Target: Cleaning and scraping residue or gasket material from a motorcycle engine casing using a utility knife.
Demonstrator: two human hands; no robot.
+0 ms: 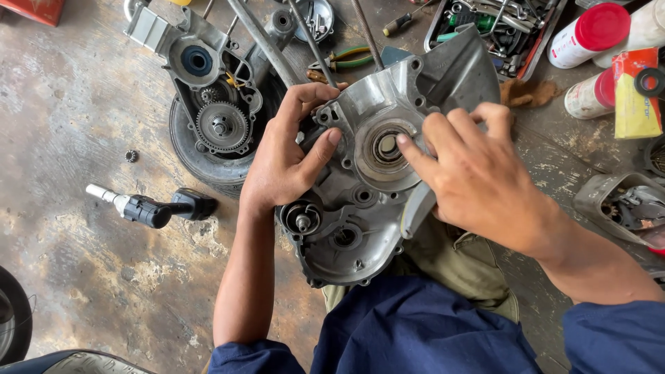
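A stained concrete floor serves as the workbench, with parts spread across it. The largest piece in hand is a grey aluminium crankcase cover, propped on the person's lap with its inner face turned up, apparently so the round bearing seat faces the eyes and fingers squarely. Behind it, on a small tyre, lies the other engine case half, gears exposed. A parts tray of tools sits at the top, near two white spray cans with red caps, and a black impact driver lies to the left.

The left hand wraps the cover's left edge, fingers curled over the rim and thumb pressed flat on the inner face, seemingly to steady it. The right hand comes from the right, half open, holding nothing I can make out; its fingertips rest on the edge of the bearing seat, at the cover's centre.
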